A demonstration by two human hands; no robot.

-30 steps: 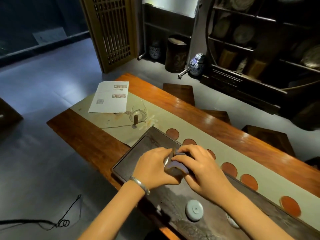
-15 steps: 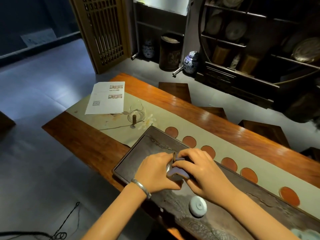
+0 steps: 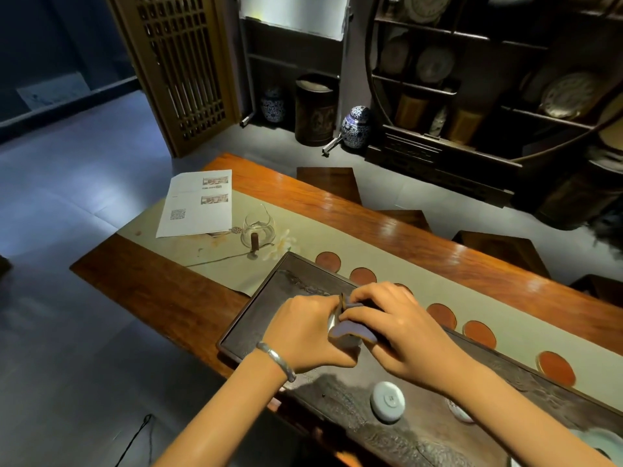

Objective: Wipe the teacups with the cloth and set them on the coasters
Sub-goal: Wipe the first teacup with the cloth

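Above the dark tray [image 3: 256, 318], the left hand [image 3: 303, 335] clamps a small, likely fragile teacup [image 3: 332, 320] by its side while the right hand's [image 3: 401, 335] fingers press the soft cloth [image 3: 354, 330] against it.

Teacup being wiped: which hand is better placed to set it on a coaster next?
Probably left. The left hand grips the teacup, while the right hand works the cloth. The coasters lie just beyond the tray.
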